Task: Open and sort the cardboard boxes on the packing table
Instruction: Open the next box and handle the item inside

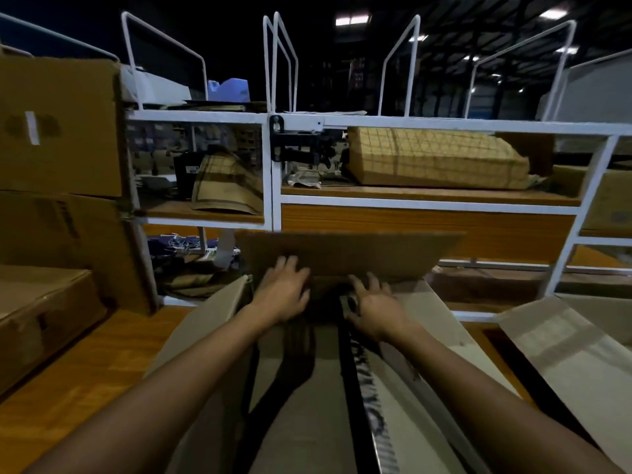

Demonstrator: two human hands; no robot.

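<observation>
1. Open box [307, 405] sits on the tabletop [85, 371] right in front of the person, side flaps splayed left and right. Both forearms reach across its whole length, so leaning weight on the walls could buckle them or skid the box on the wood.
2. Dark strip with pale lettering [369, 405] runs lengthwise inside the box. Probably tape or strapping, but the blur hides which. If it is still stuck, a flap pulled against it could tear.
3. Left hand [284, 295] lies flat, fingers spread, at the base of the far flap [349, 251]; it grips nothing. Pressing there while the flap folds outward risks creasing it off the score line.
4. Right hand [372, 309] curls loosely at the dark gap beside the left one; whether it pinches anything I cannot tell. The hands are near each other, not touching. Fingers in that gap could get nipped if the flap drops back.
5. Far flap stands close to the white shelf frame [427, 201]. Pushed further, it could hit the frame.
6. Second open box [564, 354] lies just to the right and stacked cartons [58, 131] stand left. Little spare room, so sorted and unsorted boxes could get mixed.
</observation>
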